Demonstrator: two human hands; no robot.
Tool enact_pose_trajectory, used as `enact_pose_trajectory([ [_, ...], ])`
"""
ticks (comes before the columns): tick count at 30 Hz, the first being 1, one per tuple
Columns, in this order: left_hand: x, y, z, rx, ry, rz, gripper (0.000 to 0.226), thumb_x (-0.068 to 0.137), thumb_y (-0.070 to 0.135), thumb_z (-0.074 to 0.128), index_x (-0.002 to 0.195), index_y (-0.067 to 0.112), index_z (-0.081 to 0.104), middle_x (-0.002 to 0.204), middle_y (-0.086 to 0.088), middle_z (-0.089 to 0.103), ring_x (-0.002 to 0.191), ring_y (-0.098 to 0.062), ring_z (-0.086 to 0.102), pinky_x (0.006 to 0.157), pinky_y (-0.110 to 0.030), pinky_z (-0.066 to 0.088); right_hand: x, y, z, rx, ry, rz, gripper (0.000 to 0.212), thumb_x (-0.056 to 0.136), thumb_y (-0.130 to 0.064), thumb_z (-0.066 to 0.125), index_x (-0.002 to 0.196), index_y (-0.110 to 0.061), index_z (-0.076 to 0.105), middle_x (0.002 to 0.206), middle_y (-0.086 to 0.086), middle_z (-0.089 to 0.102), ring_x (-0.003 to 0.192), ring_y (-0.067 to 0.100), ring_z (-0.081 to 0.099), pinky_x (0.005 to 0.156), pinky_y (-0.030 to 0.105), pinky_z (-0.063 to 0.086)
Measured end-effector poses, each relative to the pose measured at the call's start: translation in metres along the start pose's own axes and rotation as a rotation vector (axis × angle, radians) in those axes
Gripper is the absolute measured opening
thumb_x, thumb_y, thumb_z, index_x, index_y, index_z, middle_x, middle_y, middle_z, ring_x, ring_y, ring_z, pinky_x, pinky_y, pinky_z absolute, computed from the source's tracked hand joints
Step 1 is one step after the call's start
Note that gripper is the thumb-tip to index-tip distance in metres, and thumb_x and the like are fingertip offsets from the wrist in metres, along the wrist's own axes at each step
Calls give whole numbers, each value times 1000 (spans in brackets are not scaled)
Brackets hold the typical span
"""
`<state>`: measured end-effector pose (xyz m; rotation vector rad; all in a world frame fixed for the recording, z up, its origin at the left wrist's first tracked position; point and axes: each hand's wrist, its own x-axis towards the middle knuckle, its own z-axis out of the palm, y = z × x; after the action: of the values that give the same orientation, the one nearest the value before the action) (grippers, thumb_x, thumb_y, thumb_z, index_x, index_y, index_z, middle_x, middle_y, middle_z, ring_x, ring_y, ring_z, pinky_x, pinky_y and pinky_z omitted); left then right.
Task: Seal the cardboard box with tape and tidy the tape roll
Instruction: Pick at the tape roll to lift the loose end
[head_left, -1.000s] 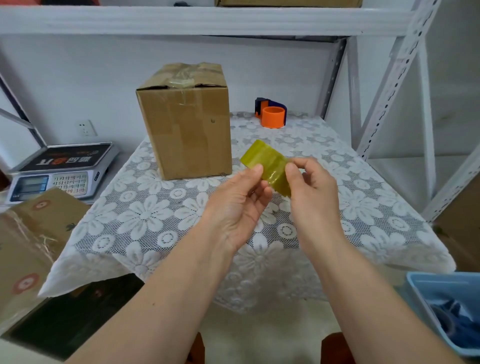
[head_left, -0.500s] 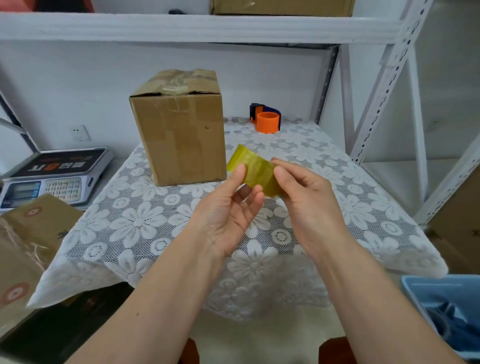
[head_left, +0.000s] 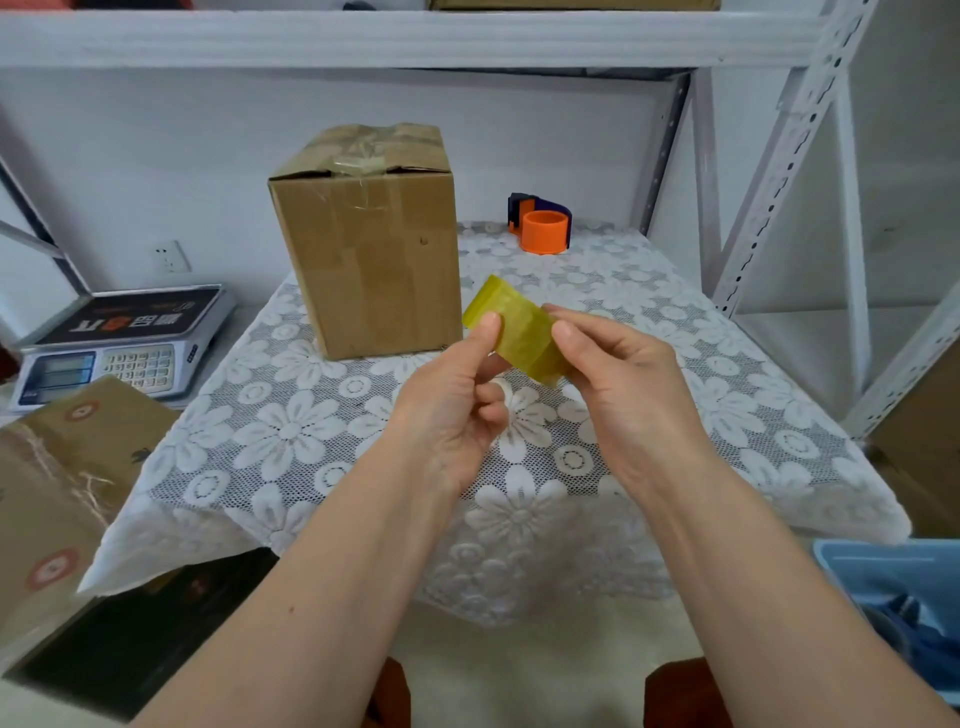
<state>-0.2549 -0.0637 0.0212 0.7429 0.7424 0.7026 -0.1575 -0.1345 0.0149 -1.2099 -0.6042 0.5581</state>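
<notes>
Yellow tape roll (head_left: 517, 332) is held in mid-air by both hands, above the middle of the counter (head_left: 291, 431) and just right of the cardboard box (head_left: 369, 244). Left hand (head_left: 457, 400) grip: thumb pressed on the roll's outer face near its left end, fingers curled underneath, so it pinches the roll. Right hand (head_left: 618, 374) grip: thumb on the outer face at the roll's right side, fingers wrapped behind it, also pinching the roll. Roll is tilted, left end higher and farther, right end lower and nearer. Cannot tell whether a loose tape end is lifted.

Box stands upright on the far left part of the counter, top flaps closed with crinkled clear tape across the seam, not touching the roll. Counter carries a white lace cloth with a flower pattern. Orange-and-blue tape dispenser (head_left: 543, 228) sits at the far edge, well apart from the hands. Electronic scale (head_left: 124, 343) sits left of the counter on a lower surface. Brown printed carton (head_left: 62, 467) is at near left. Blue bin (head_left: 904, 597) is at near right. White metal shelf (head_left: 363, 36) runs overhead.
</notes>
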Motion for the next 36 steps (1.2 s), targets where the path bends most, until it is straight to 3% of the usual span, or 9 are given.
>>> enact_pose_trajectory([
  [3,2,5,-5,538,167,394,53,75,34,78,120,19,53,108,3,55,87,-9,57,69,-21,46,-1,-3,-3,-117,25,-11,13,86,-11,64,92,-18,73,113,-6,69,104,8,64,96,31,50],
  [5,1,10,-12,877,58,717,71,68,31,83,129,33,47,131,7,42,120,-11,44,93,-23,39,-2,-6,-4,-191,13,-34,14,87,-12,63,87,-23,72,115,-7,66,103,3,61,95,27,49],
  [9,4,9,-21,1353,-141,1063,64,62,26,86,121,28,62,139,7,48,129,-15,36,105,-28,31,-4,-3,-3,-311,-35,-85,23,88,-13,62,77,-31,70,102,-13,66,104,6,60,97,32,47],
  [12,6,5,-23,1307,-132,1131,53,65,25,85,114,21,67,115,6,64,110,-14,53,94,-28,43,-5,-4,-4,-375,-52,-102,21,92,-15,56,85,-29,70,96,-9,69,96,9,62,90,30,50],
  [16,7,2,-20,1229,-75,1128,51,63,27,86,110,21,67,101,7,64,93,-14,57,83,-35,49,-3,-7,-4,-467,-16,-176,28,97,-13,46,100,-25,70,98,-17,65,96,-2,57,86,19,44],
  [21,7,-6,-16,1201,-84,1176,45,65,31,79,106,18,68,98,3,67,90,-17,61,75,-40,53,-6,2,2,-660,55,-383,21,93,-16,53,107,-17,69,106,-4,67,98,4,57,89,21,44],
  [24,6,-8,-15,1221,-39,1199,42,63,33,74,102,20,68,93,3,66,87,-19,61,69,-43,53,-9,2,4,-715,101,-488,15,88,-15,58,95,-13,71,93,-2,69,90,6,56,80,21,45],
  [30,2,-8,-16,1275,2,1221,42,61,31,81,100,24,68,92,5,64,87,-18,58,65,-42,51,-8,0,5,-723,114,-449,12,80,-22,62,83,-14,71,85,-3,71,82,14,63,78,38,52],
  [36,1,-7,-17,1227,21,1224,45,60,32,84,101,23,69,91,4,65,84,-17,58,66,-40,51,-7,-4,6,-594,93,-386,15,85,-13,60,91,-15,74,91,-5,72,87,8,64,83,35,53],
])
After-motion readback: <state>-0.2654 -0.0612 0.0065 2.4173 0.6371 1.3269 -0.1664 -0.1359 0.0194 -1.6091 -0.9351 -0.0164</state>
